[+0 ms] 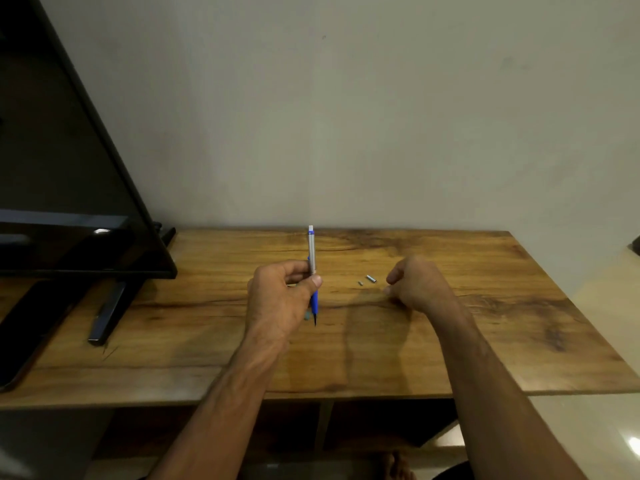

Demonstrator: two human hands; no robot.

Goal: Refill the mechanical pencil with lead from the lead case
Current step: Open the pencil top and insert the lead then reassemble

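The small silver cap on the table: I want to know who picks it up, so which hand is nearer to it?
Right. The right hand rests just right of the small silver cap; the left hand, holding the mechanical pencil upright, is farther off to its left.

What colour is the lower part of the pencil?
Blue, with a dark tip; the mechanical pencil shows in the head view.

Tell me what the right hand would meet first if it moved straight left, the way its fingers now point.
Probably the small metal cap, then the tinier piece beside it; both lie on the table just left of the right hand. Depth is unclear.
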